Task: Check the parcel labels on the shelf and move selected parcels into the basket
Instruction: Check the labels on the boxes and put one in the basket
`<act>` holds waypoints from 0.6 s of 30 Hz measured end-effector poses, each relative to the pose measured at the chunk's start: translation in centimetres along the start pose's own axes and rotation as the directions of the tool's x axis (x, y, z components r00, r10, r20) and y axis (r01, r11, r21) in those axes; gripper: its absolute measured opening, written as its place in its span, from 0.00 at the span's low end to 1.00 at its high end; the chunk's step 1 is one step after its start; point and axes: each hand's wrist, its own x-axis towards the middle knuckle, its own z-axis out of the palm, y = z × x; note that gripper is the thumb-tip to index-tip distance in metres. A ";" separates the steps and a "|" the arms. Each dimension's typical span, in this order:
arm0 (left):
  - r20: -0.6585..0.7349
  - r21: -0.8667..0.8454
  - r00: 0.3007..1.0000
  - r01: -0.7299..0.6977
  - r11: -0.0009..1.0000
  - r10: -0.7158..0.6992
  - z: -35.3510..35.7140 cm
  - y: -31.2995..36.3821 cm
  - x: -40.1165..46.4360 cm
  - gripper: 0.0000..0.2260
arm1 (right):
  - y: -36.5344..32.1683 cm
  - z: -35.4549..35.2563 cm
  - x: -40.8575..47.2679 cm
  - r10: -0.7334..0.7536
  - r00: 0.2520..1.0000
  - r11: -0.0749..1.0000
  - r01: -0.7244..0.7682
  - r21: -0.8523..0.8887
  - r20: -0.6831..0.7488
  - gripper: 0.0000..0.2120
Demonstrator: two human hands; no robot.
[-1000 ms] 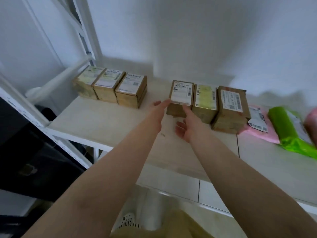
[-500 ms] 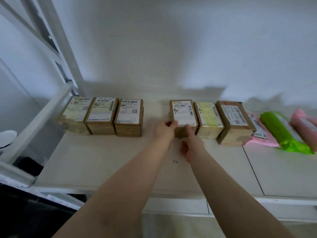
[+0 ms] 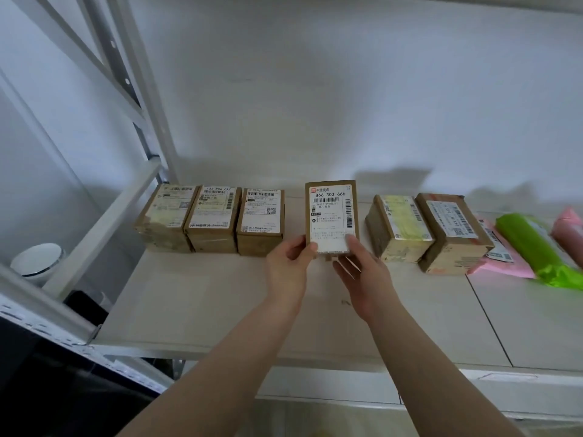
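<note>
A brown cardboard parcel (image 3: pixel 332 212) with a white label reading 866 303 666 is tilted up off the shelf (image 3: pixel 220 304), label facing me. My left hand (image 3: pixel 288 263) grips its lower left corner and my right hand (image 3: pixel 359 272) grips its lower right corner. Three brown labelled parcels (image 3: pixel 211 216) stand side by side to its left. To its right sit a parcel with a yellowish label (image 3: pixel 399 228) and a larger brown parcel (image 3: pixel 451 231). No basket is in view.
Soft mailers lie at the far right: a pink one (image 3: pixel 501 263), a green one (image 3: pixel 536 247) and another pink one (image 3: pixel 571 238). White shelf uprights (image 3: pixel 126 89) rise at the left. A white round container (image 3: pixel 36 260) sits beyond the left rail.
Both hands closed on the middle parcel and tipped it up off the shelf, away from its right neighbour, so its label faces me. The camera view rose and moved closer.
</note>
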 end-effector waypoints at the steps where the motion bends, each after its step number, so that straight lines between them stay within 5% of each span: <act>1: 0.011 -0.020 1.000 -0.005 1.000 0.005 -0.3 0.3 -0.3 0.09 | 0.0 0.0 -0.4 -0.015 0.999 1.000 0.014 0.016 0.034 0.11; 12: 0.105 -0.153 0.990 0.107 0.982 -0.091 -1.0 2.2 -1.6 0.22 | -0.8 0.6 -3.3 -0.088 0.976 0.984 0.054 0.167 0.200 0.22; 18: 0.199 -0.179 0.974 0.146 0.973 -0.110 -1.2 2.1 -0.9 0.35 | -1.2 0.3 -3.3 -0.110 0.967 0.984 0.072 0.165 0.231 0.19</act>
